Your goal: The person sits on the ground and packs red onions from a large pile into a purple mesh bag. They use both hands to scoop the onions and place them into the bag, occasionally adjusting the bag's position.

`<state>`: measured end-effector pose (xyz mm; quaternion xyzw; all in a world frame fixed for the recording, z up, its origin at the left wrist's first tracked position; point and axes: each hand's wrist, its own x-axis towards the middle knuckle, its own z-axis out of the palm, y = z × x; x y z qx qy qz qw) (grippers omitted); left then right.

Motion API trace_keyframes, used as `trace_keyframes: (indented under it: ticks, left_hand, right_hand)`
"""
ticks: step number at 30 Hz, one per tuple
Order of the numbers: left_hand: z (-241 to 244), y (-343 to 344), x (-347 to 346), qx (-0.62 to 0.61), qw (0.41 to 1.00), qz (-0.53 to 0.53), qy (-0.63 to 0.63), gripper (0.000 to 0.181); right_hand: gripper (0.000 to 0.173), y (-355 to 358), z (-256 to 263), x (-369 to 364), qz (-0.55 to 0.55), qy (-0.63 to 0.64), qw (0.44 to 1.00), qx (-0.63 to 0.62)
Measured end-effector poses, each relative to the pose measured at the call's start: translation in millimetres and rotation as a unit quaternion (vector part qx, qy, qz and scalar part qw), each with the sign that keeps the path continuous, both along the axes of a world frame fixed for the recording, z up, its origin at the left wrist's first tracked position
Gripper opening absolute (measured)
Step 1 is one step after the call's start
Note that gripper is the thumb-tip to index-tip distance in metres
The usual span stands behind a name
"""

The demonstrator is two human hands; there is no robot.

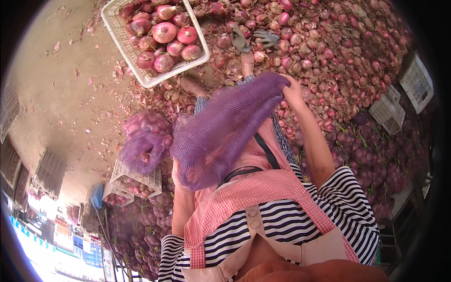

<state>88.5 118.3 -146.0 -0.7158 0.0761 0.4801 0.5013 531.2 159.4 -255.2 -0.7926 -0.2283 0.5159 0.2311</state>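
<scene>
A long purple mesh bag stretches slantwise between my hands over my lap, looking limp. My right hand grips its far upper end. At the near lower end, my left hand holds the mesh, its fingers mostly hidden behind it. Beyond the bag, a cream plastic crate contains several large red onions. To the left, a purple mesh bag of onions rests against or on a lower crate, its mouth gathered loosely.
A broad heap of loose red onions spreads ahead and right. Two work gloves, one olive and one grey, lie on it near my foot. Filled mesh sacks and pale crates stand right; a blue-headed long-handled tool leans left.
</scene>
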Motion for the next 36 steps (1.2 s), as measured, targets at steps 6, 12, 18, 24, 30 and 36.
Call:
trace_keyframes:
  ticks: [6,12,18,24,30,36]
  left_hand:
    - [-36.5,5.2,-38.7,0.137,0.886,-0.323,0.305,0.060]
    - [-97.9,24.5,-43.7,0.113,0.727,-0.438,0.517,0.059]
    - [-173.0,19.5,-1.7,0.200,0.669,-0.565,0.440,0.051]
    - [-271.2,15.9,81.4,0.195,0.483,-0.720,0.459,0.058]
    - [-383.3,-12.8,145.3,0.168,0.538,-0.703,0.433,0.054]
    - [-365.6,10.9,200.7,0.143,0.539,-0.742,0.371,0.039]
  right_hand:
    - [0.031,-34.4,8.0,-34.9,-0.274,0.446,0.848,-0.086]
    - [0.050,-63.8,21.8,-13.6,-0.310,0.582,0.734,-0.164]
    - [0.048,-35.4,-97.6,23.0,-0.340,0.458,0.815,-0.105]
    - [0.049,-22.1,-255.4,69.5,0.038,0.021,0.998,-0.050]
    - [0.027,-96.9,-409.7,65.9,0.421,-0.005,0.896,-0.144]
    - [0.080,-162.2,-407.4,-33.7,0.636,0.146,0.714,-0.253]
